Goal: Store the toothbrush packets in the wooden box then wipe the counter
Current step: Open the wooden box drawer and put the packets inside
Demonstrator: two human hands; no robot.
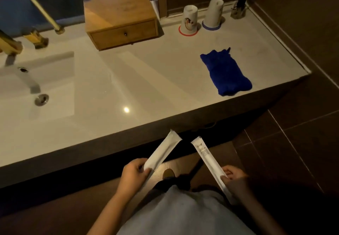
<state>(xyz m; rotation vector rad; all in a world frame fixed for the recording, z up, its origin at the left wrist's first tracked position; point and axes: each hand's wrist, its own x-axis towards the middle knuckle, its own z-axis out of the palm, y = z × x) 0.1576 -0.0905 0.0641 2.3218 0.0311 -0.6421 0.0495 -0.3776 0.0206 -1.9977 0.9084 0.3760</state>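
I hold one white toothbrush packet in each hand, below the counter's front edge. My left hand [134, 175] grips the lower end of the left packet [162, 152], which slants up to the right. My right hand [235, 180] grips the right packet [208, 161], which has small print near its top and slants up to the left. The wooden box [117, 14] stands at the back of the white counter [128, 80], its single drawer with a small knob pushed in. A crumpled blue cloth [224, 73] lies on the counter's right part, apart from both hands.
A sink basin [36, 86] with a drain and a brass tap [11, 45] takes the counter's left. Two upturned cups [189, 21] [213, 13] and a reed holder [238, 10] stand at the back right. Dark tiled floor lies to the right.
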